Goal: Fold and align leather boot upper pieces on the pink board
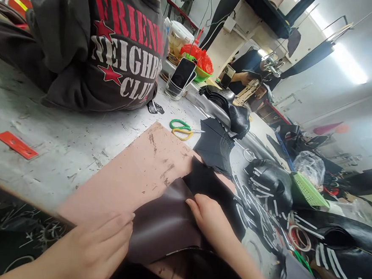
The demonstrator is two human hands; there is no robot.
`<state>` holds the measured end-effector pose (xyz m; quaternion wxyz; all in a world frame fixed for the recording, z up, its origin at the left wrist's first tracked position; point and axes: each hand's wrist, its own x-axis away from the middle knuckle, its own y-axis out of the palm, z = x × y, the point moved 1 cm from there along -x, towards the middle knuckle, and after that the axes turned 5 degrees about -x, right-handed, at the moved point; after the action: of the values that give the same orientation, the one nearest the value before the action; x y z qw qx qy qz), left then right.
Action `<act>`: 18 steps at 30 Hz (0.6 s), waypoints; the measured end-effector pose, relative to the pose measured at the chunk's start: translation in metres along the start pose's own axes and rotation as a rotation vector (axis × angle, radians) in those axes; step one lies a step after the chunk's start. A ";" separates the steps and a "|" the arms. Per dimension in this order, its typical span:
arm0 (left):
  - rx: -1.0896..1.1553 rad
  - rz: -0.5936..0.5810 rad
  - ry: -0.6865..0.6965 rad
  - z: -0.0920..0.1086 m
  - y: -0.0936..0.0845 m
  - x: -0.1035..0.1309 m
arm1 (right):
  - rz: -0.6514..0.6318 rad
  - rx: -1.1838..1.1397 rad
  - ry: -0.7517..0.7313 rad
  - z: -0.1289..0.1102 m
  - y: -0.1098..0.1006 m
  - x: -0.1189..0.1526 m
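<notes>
A smooth dark brown leather piece [164, 221] is held between my two hands, low in the middle of the view. My left hand [98, 246] grips its left edge, fingers pressed together. On its right edge, my right hand [210, 220] is closed, with the thumb along the top. A matte black piece [216, 186] lies partly under the brown one and my right hand. Both are over a pinkish board [123, 173] marked with dark smears. Beyond the board lie scissors [183, 131] with green and yellow handles, beside a stack of black cut pieces [216, 143].
A co-worker in a dark printed sweatshirt [125, 46] leans on the metal table at upper left. An orange-red strip [16, 144] lies at left. A phone [183, 73] stands in a clear holder. Black leather parts with white strips [268, 185] and a tape roll [299, 238] crowd the right.
</notes>
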<state>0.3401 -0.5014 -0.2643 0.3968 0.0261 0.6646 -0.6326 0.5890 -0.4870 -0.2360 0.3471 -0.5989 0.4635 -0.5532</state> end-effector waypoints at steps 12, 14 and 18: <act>-0.093 -0.294 0.371 0.005 0.039 -0.064 | -0.007 0.007 0.015 -0.002 0.002 -0.003; -0.032 -0.198 0.347 0.000 0.046 -0.063 | -0.012 0.018 0.008 -0.002 0.002 -0.004; -0.022 -0.210 0.213 -0.014 0.055 -0.055 | -0.018 0.002 -0.004 -0.001 0.001 -0.004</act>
<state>0.4005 -0.4530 -0.2804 0.2559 0.0191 0.7091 -0.6568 0.5882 -0.4832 -0.2385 0.3437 -0.6036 0.4569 -0.5557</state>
